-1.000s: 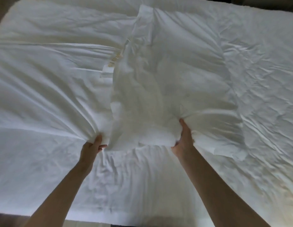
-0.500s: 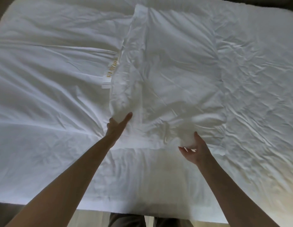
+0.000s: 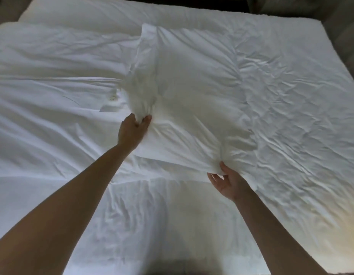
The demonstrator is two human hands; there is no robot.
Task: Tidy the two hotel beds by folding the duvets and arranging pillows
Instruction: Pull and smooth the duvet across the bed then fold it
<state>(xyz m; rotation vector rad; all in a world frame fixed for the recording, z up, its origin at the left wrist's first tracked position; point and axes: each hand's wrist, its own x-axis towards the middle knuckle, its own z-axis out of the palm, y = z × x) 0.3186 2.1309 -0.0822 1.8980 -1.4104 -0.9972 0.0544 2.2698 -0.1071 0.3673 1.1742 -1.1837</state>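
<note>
The left hand [image 3: 133,130] has moved farther up the left edge of the pillow [image 3: 192,92] since half a second ago and now clutches a bunch of loose pillowcase in curled fingers. The right hand [image 3: 229,181] pinches the pillow's near right corner. The white pillow lies lengthwise mid-bed on rumpled white bedding [image 3: 53,120].

The pillow [image 3: 192,92] bulks across the middle of the bed [image 3: 301,135], blocking a low, straight reach to the far edge. Flat, wrinkled bedding along the near edge and towards the right edge leaves open passage.
</note>
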